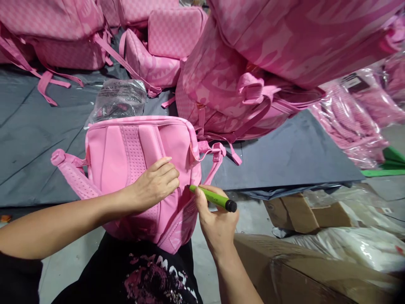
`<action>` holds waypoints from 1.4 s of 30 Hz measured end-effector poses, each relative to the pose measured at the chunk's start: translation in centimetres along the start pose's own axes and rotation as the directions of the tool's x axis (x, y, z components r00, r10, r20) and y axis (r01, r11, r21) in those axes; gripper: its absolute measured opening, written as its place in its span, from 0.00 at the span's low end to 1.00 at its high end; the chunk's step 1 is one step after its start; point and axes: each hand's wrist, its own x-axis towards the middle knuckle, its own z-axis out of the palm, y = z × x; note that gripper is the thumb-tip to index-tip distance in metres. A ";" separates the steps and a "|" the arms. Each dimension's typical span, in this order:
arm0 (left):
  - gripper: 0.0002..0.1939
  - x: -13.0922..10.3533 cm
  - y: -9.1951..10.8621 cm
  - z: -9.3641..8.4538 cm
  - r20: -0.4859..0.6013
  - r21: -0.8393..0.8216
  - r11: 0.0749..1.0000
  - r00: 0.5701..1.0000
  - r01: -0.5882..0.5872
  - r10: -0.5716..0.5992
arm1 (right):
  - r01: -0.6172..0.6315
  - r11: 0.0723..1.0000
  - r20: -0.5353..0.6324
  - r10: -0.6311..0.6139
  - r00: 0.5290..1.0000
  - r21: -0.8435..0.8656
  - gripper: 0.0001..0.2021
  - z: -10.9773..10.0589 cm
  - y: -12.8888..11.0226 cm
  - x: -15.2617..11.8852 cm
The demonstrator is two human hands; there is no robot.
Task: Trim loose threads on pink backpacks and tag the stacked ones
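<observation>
A pink backpack (107,156) leans against the table edge by my lap, its padded back panel and perforated strip facing me. My left hand (160,179) lies across that panel, fingers curled together against the fabric. In my right hand (217,219) is a lime-green marker (210,196) with a black end. The marker's other end points at the backpack's right side, close to its seam; whether it touches cannot be made out. One shoulder strap (74,175) sticks out at the left, and a strap with a buckle (218,152) hangs at the right.
Large pink backpacks (215,76) are piled close behind, with smaller pink bags (177,33) at the back. A clear plastic packet (118,99) lies on the grey-covered table (41,139). Plastic-wrapped pink goods (351,114) are at the right, cardboard boxes (303,270) below.
</observation>
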 end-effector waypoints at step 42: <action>0.06 -3.1 4.1 -10.6 0.164 0.192 0.960 0.958 0.202 -0.234 | 0.460 0.857 0.162 -0.500 0.851 0.231 0.18 -5.2 0.3 -3.8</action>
